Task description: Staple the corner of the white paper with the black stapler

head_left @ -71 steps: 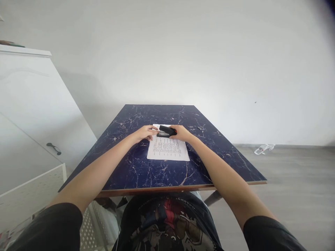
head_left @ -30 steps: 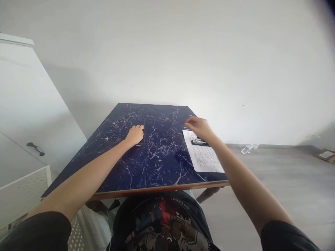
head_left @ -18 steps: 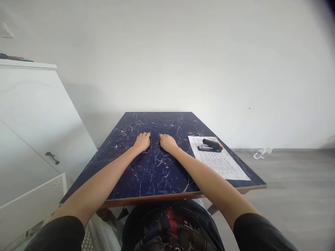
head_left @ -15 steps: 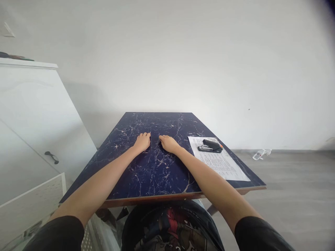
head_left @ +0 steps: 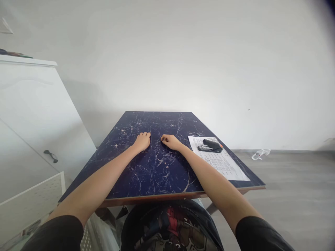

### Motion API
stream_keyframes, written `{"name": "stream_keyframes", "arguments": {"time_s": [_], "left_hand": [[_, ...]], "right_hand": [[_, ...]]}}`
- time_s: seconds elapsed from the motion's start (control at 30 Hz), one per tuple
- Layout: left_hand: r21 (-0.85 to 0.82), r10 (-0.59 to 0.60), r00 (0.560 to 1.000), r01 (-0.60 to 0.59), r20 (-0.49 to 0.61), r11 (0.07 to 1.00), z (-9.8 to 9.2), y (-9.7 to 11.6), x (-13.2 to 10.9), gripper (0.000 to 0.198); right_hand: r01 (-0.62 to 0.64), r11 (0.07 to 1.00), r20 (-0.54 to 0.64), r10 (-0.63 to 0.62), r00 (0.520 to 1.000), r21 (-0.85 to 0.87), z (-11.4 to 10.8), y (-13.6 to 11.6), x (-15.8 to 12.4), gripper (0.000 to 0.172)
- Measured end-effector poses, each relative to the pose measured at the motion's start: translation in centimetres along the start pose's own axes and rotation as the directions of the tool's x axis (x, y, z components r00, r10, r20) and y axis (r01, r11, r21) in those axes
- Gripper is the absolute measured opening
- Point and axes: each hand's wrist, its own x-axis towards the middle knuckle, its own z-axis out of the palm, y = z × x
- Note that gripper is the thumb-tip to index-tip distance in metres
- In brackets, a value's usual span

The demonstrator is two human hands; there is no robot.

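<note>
On the table (head_left: 154, 170), left hand (head_left: 142, 141) and right hand (head_left: 171, 142) rest.

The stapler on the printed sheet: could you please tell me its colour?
The stapler is black with a small orange tip, in the head view.

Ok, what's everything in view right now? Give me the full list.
table: 1, dark blue marble-patterned top, centre, in front of the person
printed paper sheet: 1, white, flat along the table's right edge
stapler: 1, black with an orange tip, lying on the far end of the sheet
cabinet: 1, white, left of the table
handle: 1, dark, on the cabinet front
plastic bottle: 1, clear, lying on the floor by the wall, right
floor: grey, right side
left hand: 1, resting on the table centre, holding nothing
right hand: 1, resting on the table beside the left hand, holding nothing
</note>
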Motion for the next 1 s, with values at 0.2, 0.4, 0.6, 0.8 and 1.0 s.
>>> {"name": "stream_keyframes", "arguments": {"time_s": [0.2, 0.4, 0.6, 0.8, 1.0], "left_hand": [[-0.008, -0.004, 1.0, 0.005, 0.007, 1.0, 0.04, -0.1, 0.08, 0.043], [-0.041, -0.008, 1.0, 0.008, 0.005, 0.999, -0.09, -0.03, 0.01, 0.044], [-0.015, -0.01, 1.0, 0.01, 0.016, 1.0, -0.26, 0.1, -0.07, 0.044], [-0.017, -0.003, 1.0, 0.003, 0.016, 1.0, -0.17, 0.02, -0.01, 0.045], [-0.001, -0.006, 1.0, 0.006, 0.023, 1.0, 0.1, -0.17, 0.17, 0.045]], "right_hand": [[-0.013, 1.0, 0.002, 0.013, 1.0, -0.016, -0.15, -0.23, -0.03, 0.016], [-0.012, 1.0, 0.002, 0.012, 1.0, -0.014, -0.07, -0.02, 0.03, 0.016], [-0.01, 1.0, -0.002, 0.01, 1.0, -0.012, -0.1, -0.08, 0.03, 0.015], [-0.011, 1.0, 0.009, 0.011, 1.0, -0.007, -0.22, -0.1, 0.03, 0.015], [-0.008, 1.0, 0.007, 0.008, 1.0, -0.001, -0.3, -0.26, -0.03, 0.015]]}}
